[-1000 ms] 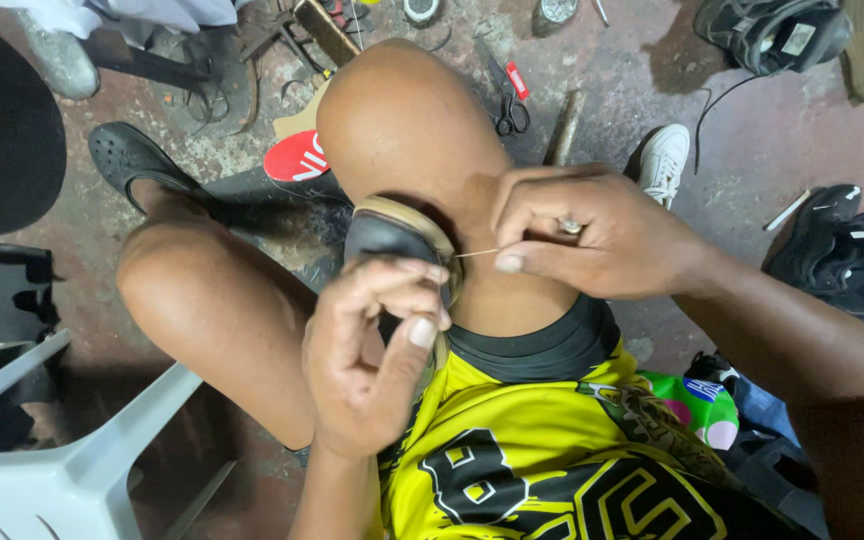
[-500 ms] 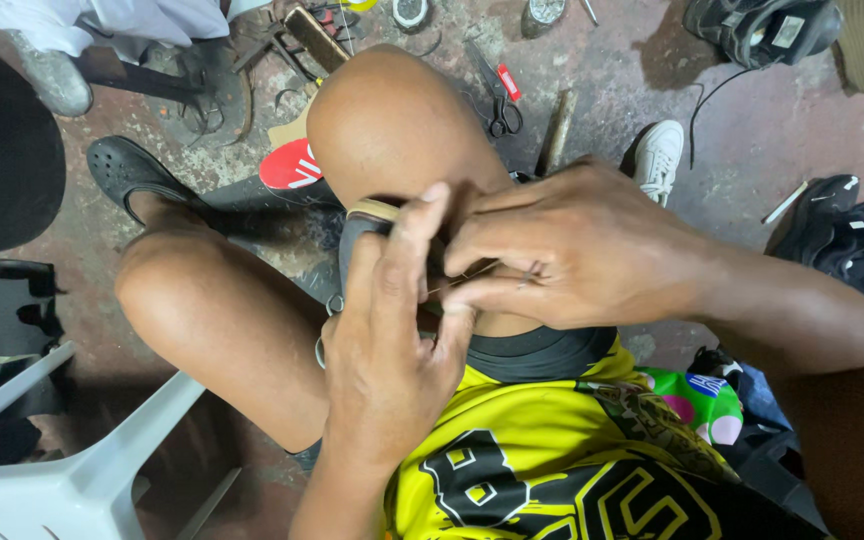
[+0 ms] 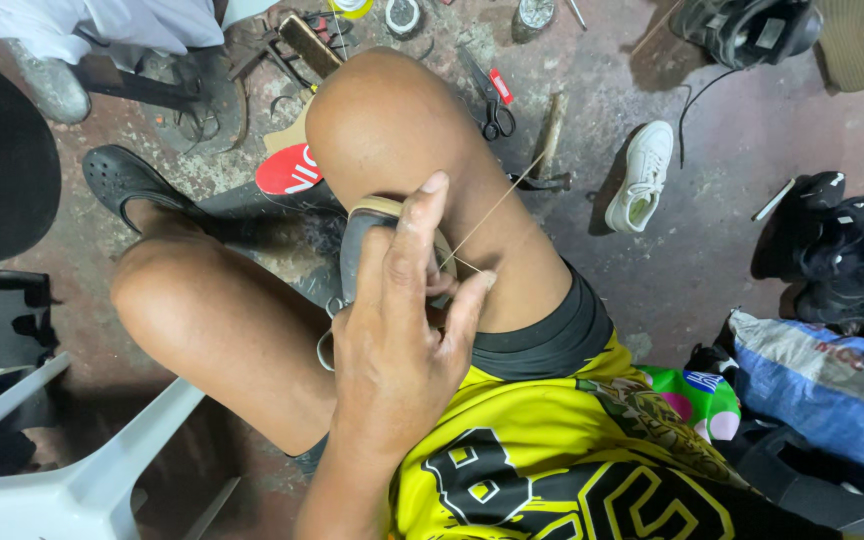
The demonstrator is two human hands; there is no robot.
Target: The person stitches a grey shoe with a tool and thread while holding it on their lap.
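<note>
Gone from view since half a second ago is the right hand. Left hand [image 3: 397, 340] stays on the one dark shoe [image 3: 357, 250] wedged between two bare knees, its grip pinching one taut thread [image 3: 492, 210].

We are looking at a stained concrete floor [image 3: 722, 270]: scissors [image 3: 495, 112] lying upper centre, a white sneaker [image 3: 642, 177] right of them, black shoes [image 3: 837, 250] piling at right.

R hand gone from view — thread [image 3: 492, 208] now pulled taut up-right; L hand [image 3: 397, 340] alone grips shoe [image 3: 357, 250]
</note>
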